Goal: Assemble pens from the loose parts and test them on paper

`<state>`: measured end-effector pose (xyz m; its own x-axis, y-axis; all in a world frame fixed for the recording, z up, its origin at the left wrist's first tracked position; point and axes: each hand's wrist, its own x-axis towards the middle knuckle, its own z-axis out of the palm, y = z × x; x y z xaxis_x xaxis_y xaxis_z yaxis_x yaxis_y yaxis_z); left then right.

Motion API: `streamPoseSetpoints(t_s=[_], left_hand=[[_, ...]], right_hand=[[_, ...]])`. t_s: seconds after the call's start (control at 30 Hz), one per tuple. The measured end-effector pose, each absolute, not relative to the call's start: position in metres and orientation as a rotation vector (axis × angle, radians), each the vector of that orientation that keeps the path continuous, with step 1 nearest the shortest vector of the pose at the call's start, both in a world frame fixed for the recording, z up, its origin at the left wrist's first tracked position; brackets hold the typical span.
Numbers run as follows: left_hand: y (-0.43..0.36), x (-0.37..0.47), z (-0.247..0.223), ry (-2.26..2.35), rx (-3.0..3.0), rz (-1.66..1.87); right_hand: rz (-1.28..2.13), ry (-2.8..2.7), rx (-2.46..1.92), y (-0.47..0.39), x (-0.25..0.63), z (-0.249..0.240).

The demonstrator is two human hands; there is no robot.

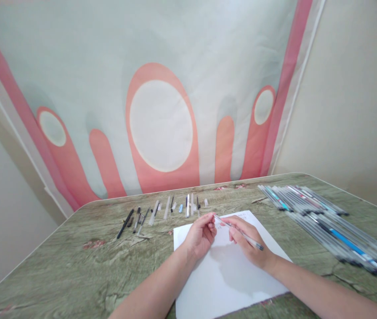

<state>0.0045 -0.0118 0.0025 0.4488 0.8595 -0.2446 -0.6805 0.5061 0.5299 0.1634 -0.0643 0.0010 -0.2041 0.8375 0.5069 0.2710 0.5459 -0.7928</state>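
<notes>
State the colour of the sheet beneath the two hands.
The sheet is white; it shows best in the head view.

A plain indoor room with a writing table [58, 266]; whether home or office cannot be told. Pale walls [347, 97] flank a printed backdrop [161, 128], and pens [347, 243] and paper [204, 292] lie on the tabletop.

Diffuse light lays a soft shadow on the paper [228, 283], and the rightmost pens [349, 243] blur.
</notes>
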Motion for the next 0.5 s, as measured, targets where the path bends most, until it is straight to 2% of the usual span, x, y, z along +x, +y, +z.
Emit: streamPoseSetpoints(t_s=[0.27,0.5], left_hand=[[-0.0110,0.0043,-0.0001,0.531,0.418,0.999],[-0.0109,0.0056,0.0016,0.534,0.445,1.027]], right_hand=[[0.687,-1.745,-0.903,-0.0663,0.1615,0.0035],[0.560,-1.787,-0.934,-0.0664,0.1603,0.0042]])
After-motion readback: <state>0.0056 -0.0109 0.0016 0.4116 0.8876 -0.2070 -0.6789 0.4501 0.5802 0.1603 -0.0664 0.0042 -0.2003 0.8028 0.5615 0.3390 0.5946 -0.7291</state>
